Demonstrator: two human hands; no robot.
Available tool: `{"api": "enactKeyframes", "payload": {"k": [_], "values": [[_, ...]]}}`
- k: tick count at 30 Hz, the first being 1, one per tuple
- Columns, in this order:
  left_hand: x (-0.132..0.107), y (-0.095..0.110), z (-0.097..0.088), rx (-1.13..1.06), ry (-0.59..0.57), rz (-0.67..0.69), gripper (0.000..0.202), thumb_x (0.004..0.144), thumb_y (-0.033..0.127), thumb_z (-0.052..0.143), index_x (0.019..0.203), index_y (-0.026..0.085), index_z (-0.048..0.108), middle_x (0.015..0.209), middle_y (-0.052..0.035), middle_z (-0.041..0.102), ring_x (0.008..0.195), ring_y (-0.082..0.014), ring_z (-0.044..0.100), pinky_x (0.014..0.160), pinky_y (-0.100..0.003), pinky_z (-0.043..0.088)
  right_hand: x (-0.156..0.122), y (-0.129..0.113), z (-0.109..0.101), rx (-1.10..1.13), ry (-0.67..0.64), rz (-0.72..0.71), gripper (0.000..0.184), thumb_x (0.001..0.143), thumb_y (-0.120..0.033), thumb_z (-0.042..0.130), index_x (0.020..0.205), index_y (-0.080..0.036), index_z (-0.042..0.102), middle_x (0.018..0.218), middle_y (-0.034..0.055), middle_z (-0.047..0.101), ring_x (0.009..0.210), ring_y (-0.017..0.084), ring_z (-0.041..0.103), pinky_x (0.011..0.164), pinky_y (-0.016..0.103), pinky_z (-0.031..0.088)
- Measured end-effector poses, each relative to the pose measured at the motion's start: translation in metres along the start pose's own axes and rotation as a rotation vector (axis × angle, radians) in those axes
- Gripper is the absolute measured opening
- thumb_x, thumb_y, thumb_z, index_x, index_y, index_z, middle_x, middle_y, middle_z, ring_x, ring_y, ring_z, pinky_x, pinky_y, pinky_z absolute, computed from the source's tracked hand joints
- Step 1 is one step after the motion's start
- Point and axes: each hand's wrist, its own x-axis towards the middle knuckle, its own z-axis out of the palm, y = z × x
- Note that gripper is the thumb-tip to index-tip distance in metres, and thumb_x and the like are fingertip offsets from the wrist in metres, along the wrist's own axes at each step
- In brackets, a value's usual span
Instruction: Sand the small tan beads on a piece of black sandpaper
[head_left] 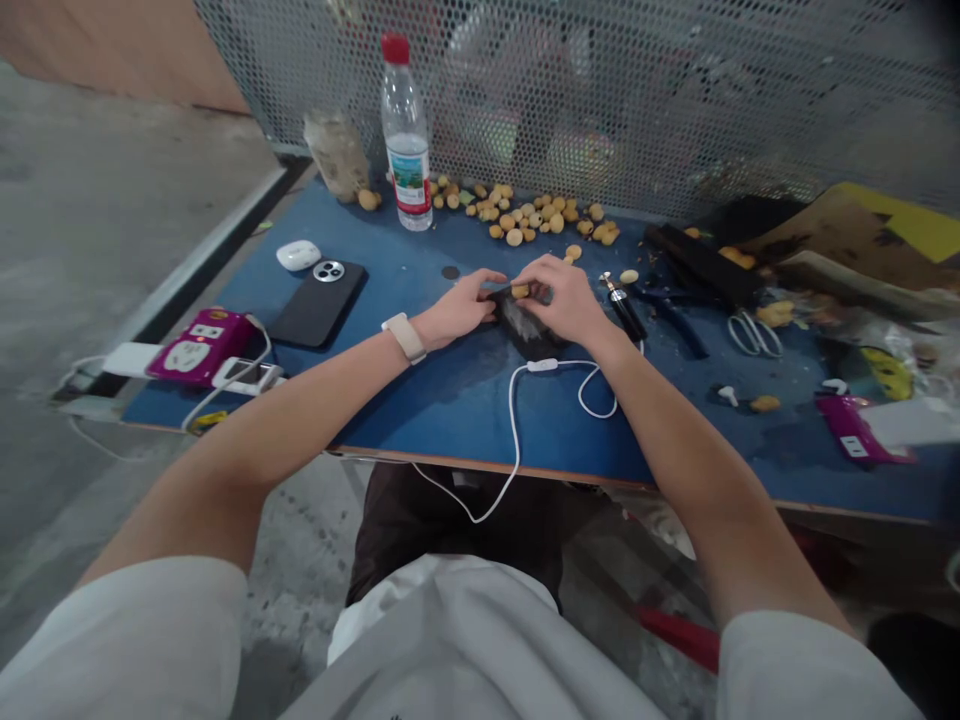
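Observation:
My left hand [463, 307] and my right hand [564, 298] meet at the middle of a blue table [465, 400]. Together they pinch a small tan nut-like piece [520, 291] over a dark block [525, 328] that lies under my fingers. Both hands have their fingers closed round the piece. A pale watch band sits on my left wrist. A pile of several similar tan pieces [525, 215] lies just beyond my hands by the mesh screen.
A water bottle [405, 135] and a jar [337, 155] stand at the back. A black phone [318, 302], white earbud case [298, 255] and magenta power strip [199, 345] lie left. A white cable [517, 420], dark tool [624, 310], scissors [754, 333] and clutter lie right.

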Motion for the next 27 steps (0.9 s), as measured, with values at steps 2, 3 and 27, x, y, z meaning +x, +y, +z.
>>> {"api": "enactKeyframes", "payload": {"k": [2,3,27], "values": [[-0.002,0.005,0.002,-0.031,0.022,-0.027,0.061,0.096,-0.011,0.069,0.149,0.019,0.075,0.109,-0.0050,0.086,0.104,-0.0213,0.083,0.112,-0.040,0.069,0.000,-0.001,0.001,0.011,0.038,0.015,0.023,0.102,-0.027,0.085,0.124,-0.031,0.090,0.134,0.0110,0.087,0.098,0.032,0.079,0.098,0.060,0.077],[-0.003,0.007,0.002,-0.046,0.029,-0.037,0.062,0.096,-0.013,0.068,0.149,0.019,0.075,0.108,-0.0043,0.085,0.103,-0.0206,0.082,0.110,-0.039,0.068,0.000,-0.003,0.000,0.013,0.058,0.027,0.022,0.102,-0.030,0.086,0.124,-0.032,0.090,0.134,0.0111,0.086,0.100,0.033,0.080,0.099,0.062,0.078],[-0.005,0.016,0.006,-0.083,0.125,-0.106,0.051,0.110,-0.012,0.064,0.149,0.021,0.074,0.100,-0.0006,0.074,0.101,-0.0203,0.079,0.106,-0.035,0.068,0.000,0.001,0.007,-0.066,0.009,0.001,0.029,0.109,-0.033,0.088,0.138,-0.032,0.094,0.138,0.0137,0.089,0.116,0.041,0.085,0.111,0.067,0.075]]}}
